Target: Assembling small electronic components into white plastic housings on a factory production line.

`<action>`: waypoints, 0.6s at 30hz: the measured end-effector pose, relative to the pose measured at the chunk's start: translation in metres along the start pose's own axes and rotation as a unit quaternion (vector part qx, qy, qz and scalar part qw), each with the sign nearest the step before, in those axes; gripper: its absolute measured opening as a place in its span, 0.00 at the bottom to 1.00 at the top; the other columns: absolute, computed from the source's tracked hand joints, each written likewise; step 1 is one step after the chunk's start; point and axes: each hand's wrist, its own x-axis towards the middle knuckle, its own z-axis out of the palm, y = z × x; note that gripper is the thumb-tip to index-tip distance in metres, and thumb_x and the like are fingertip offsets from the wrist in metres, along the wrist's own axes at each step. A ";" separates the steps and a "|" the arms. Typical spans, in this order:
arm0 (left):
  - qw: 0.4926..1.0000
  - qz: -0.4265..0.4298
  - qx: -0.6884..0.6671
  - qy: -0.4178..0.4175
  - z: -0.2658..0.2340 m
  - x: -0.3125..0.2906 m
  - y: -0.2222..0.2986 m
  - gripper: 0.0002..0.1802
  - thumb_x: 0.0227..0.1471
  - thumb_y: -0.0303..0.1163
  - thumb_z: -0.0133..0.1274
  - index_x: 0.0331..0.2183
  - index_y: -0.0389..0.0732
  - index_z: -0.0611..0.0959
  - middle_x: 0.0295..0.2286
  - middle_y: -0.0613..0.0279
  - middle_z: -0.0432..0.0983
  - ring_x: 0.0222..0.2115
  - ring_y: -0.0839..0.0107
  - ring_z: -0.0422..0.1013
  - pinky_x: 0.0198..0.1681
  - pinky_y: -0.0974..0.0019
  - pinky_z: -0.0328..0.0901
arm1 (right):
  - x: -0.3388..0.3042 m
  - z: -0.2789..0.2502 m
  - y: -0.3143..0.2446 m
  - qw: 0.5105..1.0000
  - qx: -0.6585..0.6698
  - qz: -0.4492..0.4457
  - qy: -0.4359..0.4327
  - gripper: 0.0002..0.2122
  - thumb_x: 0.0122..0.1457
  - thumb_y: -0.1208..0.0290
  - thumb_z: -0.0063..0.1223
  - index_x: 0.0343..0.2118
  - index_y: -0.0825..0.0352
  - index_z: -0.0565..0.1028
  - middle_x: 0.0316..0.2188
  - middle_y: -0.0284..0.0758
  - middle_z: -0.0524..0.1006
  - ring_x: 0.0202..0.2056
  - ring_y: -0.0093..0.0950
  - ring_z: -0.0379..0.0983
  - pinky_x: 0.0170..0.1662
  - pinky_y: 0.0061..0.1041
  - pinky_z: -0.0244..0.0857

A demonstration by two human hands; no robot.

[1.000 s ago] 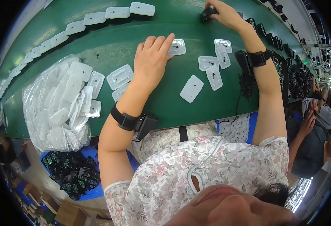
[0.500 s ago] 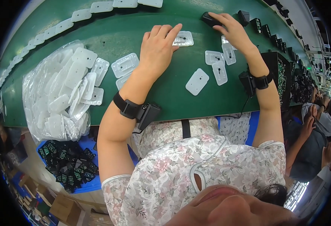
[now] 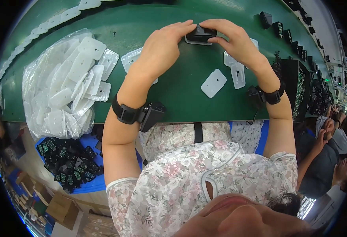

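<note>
Fingers [image 3: 181, 28] half-hiding black part [image 3: 200, 34]

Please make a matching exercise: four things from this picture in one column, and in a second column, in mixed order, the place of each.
1. small black part
2. clear bag of white plates
3. single white plate
4. blue tray of small circuit boards

a. under the table's left end
b. table's left end
c. between both hands
d. alone, near the right wrist

Pairs: 1-c, 2-b, 3-d, 4-a
</note>
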 end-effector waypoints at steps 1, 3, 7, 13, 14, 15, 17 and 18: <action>0.999 0.007 0.032 -0.015 0.000 -0.002 0.000 0.21 0.47 0.19 0.44 0.45 0.38 0.79 0.49 0.55 0.72 0.50 0.56 0.68 0.51 0.58 0.64 | -0.001 0.001 0.000 1.000 0.002 -0.001 -0.004 0.20 0.49 0.81 0.57 0.48 0.65 0.73 0.45 0.38 0.76 0.46 0.38 0.71 0.49 0.31 0.67; 0.996 0.029 0.080 -0.020 0.000 -0.005 -0.001 0.22 0.47 0.20 0.44 0.46 0.39 0.79 0.50 0.57 0.72 0.51 0.58 0.67 0.51 0.58 0.64 | -0.003 0.004 0.001 1.000 -0.006 -0.012 -0.008 0.20 0.49 0.81 0.58 0.48 0.65 0.73 0.45 0.37 0.75 0.46 0.37 0.71 0.48 0.31 0.67; 0.975 0.068 0.211 -0.013 -0.001 -0.012 0.007 0.23 0.48 0.23 0.45 0.48 0.42 0.78 0.51 0.62 0.71 0.52 0.64 0.67 0.51 0.62 0.63 | -0.009 0.009 -0.003 0.998 -0.058 -0.031 -0.002 0.21 0.49 0.80 0.58 0.49 0.64 0.73 0.46 0.37 0.75 0.46 0.37 0.71 0.47 0.31 0.68; 0.956 0.071 0.285 -0.023 -0.005 -0.018 0.020 0.24 0.47 0.25 0.48 0.49 0.41 0.77 0.50 0.63 0.72 0.49 0.67 0.69 0.51 0.62 0.62 | -0.010 0.016 -0.018 0.990 -0.134 -0.045 0.008 0.23 0.48 0.81 0.57 0.50 0.62 0.72 0.44 0.36 0.74 0.43 0.36 0.72 0.43 0.29 0.69; 0.957 0.067 0.281 -0.029 -0.008 -0.018 0.024 0.24 0.47 0.25 0.48 0.49 0.41 0.77 0.50 0.63 0.72 0.49 0.67 0.69 0.51 0.62 0.62 | -0.009 0.018 -0.023 0.982 -0.185 -0.048 0.006 0.23 0.47 0.82 0.56 0.50 0.62 0.72 0.43 0.35 0.74 0.43 0.35 0.73 0.42 0.28 0.70; 0.948 0.068 0.308 -0.043 -0.013 -0.016 0.029 0.26 0.47 0.22 0.47 0.51 0.42 0.75 0.51 0.63 0.71 0.50 0.67 0.69 0.50 0.63 0.63 | -0.008 0.020 -0.027 0.971 -0.235 -0.052 0.005 0.23 0.46 0.82 0.55 0.49 0.62 0.72 0.43 0.34 0.74 0.42 0.34 0.73 0.41 0.27 0.70; 0.938 0.069 0.333 -0.062 -0.014 -0.017 0.035 0.28 0.46 0.20 0.45 0.52 0.42 0.74 0.52 0.64 0.70 0.51 0.66 0.68 0.49 0.64 0.63 | -0.006 0.023 -0.034 0.969 -0.239 -0.060 0.009 0.24 0.46 0.82 0.54 0.49 0.62 0.72 0.42 0.34 0.74 0.42 0.33 0.73 0.40 0.27 0.70; 0.935 0.069 0.341 -0.061 -0.013 -0.016 0.036 0.28 0.45 0.20 0.46 0.52 0.41 0.74 0.52 0.63 0.70 0.50 0.67 0.68 0.48 0.65 0.63 | -0.004 0.023 -0.035 0.966 -0.247 -0.073 0.017 0.24 0.45 0.82 0.53 0.49 0.62 0.72 0.42 0.33 0.74 0.41 0.32 0.73 0.39 0.27 0.70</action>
